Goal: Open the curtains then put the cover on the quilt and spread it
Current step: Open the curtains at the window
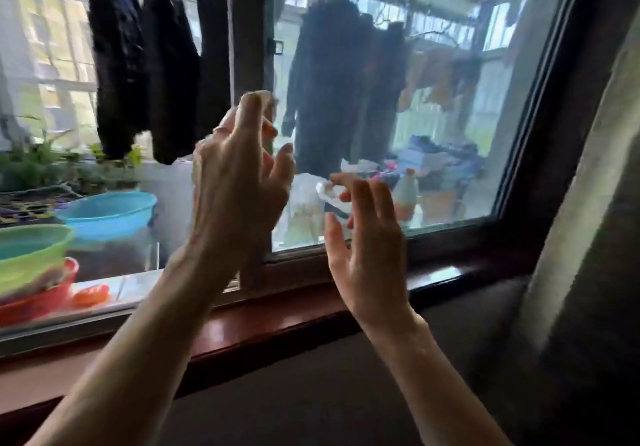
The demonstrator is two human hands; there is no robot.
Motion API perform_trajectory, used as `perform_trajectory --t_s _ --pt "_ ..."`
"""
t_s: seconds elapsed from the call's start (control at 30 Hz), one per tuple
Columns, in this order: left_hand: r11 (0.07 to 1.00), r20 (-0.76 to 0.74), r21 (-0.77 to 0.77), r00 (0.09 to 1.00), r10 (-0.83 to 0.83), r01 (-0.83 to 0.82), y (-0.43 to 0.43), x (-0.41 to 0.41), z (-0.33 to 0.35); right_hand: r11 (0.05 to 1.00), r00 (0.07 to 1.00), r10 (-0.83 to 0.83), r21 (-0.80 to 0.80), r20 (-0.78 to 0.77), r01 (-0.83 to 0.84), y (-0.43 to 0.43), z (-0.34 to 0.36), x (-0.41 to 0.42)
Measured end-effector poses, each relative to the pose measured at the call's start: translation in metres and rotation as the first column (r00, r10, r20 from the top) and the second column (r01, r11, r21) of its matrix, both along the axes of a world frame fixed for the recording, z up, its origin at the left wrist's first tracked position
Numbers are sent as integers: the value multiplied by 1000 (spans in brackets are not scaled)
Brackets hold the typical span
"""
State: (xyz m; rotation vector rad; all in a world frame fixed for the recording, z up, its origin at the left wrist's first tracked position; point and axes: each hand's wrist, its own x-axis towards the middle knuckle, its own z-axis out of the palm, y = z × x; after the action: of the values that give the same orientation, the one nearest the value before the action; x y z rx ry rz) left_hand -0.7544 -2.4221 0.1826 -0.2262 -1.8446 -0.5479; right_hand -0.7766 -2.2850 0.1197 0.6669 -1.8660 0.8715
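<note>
A: Logging curtain (585, 237) position — hanging bunched at the right edge of the frame, grey-beige, running from upper right down to lower right, lying just beside the dark window frame (554, 133).

B: Noting glass mostly uncovered. Checking hands?

A: Left hand (239, 182) rising at centre frame, back toward the camera, fingers loosely spread and slightly bent, gripping nothing. Overlapping the vertical mullion (251, 29) in the picture; contact not determinable.

B: Right hand (367, 248)?

A: Hovering right of centre, lower than the left, palm turned toward the left hand, fingers relaxed and apart, holding nothing. Well apart from the curtain.

B: Recording surroundings now.

A: Reddish-brown sill (277, 321) running across below both hands. Beyond the glass: dark garments (145, 64) hanging at upper left, more dark clothing (339, 81) hanging at upper centre. Blue basin (110, 213) sitting at mid left, green basin (31, 251) stacking on a red basin (38, 300) at the left edge. Potted greenery (41, 165) showing behind the basins.

B: Flagging motion blur on fingertips and background; finer detail not readable.
</note>
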Motion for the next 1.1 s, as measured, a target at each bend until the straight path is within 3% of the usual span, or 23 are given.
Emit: perform_trajectory --t_s 0.27,0.5,1.1 --pt "962 80 -35 960 -269 272 144 -53 -7 958 959 -285 -22 -4 285 141 1 -13" --pt "921 85 -67 922 -378 384 232 -94 -16 880 880 -475 -28 -9 475 232 -1 -31" --pt "853 122 -27 849 -515 521 453 -292 -20 766 766 -638 40 -74 642 463 13 -178"
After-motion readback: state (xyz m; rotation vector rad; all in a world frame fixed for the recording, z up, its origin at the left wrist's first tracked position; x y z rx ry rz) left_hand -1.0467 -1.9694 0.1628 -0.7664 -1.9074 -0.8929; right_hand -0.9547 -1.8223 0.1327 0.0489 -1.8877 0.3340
